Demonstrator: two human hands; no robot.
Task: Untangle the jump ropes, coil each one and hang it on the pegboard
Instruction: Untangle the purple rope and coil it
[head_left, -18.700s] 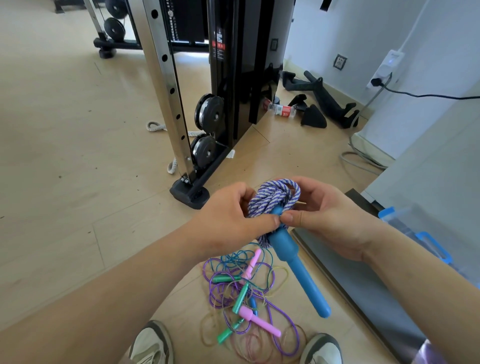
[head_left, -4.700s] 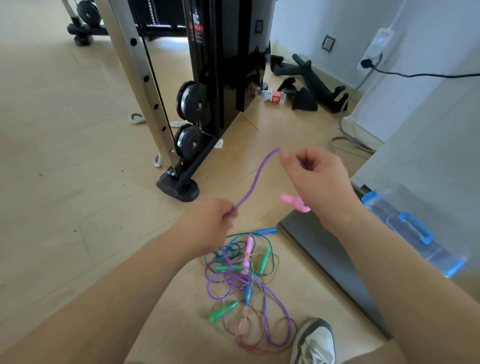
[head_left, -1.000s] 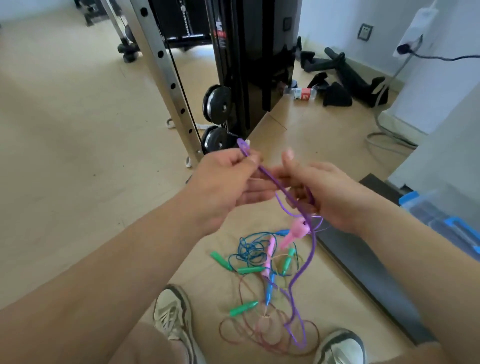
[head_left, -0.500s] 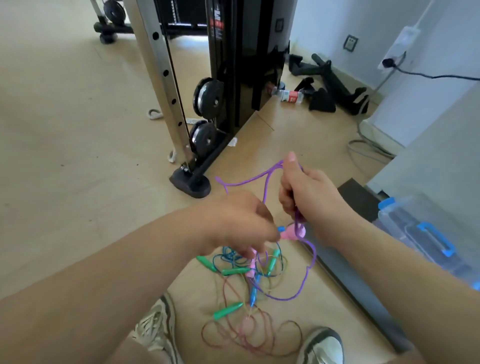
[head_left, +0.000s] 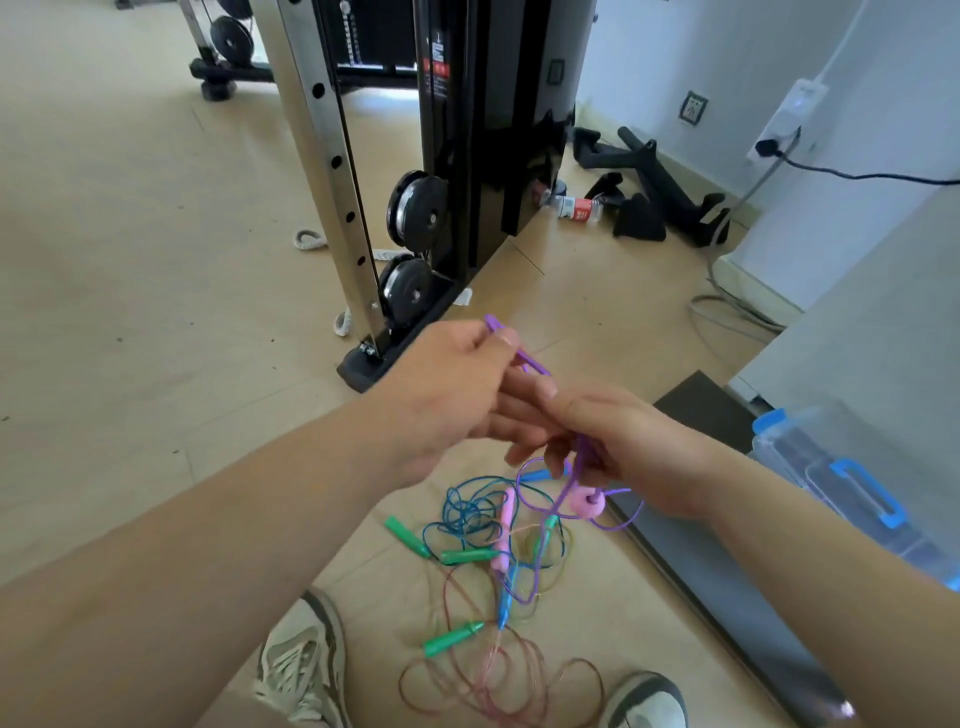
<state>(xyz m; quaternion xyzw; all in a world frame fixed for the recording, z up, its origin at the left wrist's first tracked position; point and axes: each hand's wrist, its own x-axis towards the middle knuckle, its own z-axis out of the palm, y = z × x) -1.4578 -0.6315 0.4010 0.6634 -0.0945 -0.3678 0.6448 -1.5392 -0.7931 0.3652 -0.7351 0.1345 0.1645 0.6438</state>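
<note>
A thin purple jump rope (head_left: 532, 364) runs between my two hands above the floor. My left hand (head_left: 447, 384) pinches a fold of it between thumb and fingers. My right hand (head_left: 623, 447) grips several gathered strands, and the rope's pink handle (head_left: 586, 503) hangs end-on just under it. Purple loops dangle below that hand. On the floor beneath lies a tangle of thin ropes (head_left: 493, 551) in blue, purple and pinkish brown, with green (head_left: 453, 638), pink and blue handles. No pegboard is in view.
A black weight machine with a steel upright (head_left: 332, 171) stands ahead. A clear bin with blue latches (head_left: 852, 493) and a dark mat (head_left: 727, 571) are on the right. My shoes (head_left: 301, 670) flank the tangle. A bottle and black bars lie by the wall.
My left hand rose from low beside the right and now pinches a fold of purple rope higher up. My right hand dropped a little, and the wide purple loop has closed into gathered strands.
</note>
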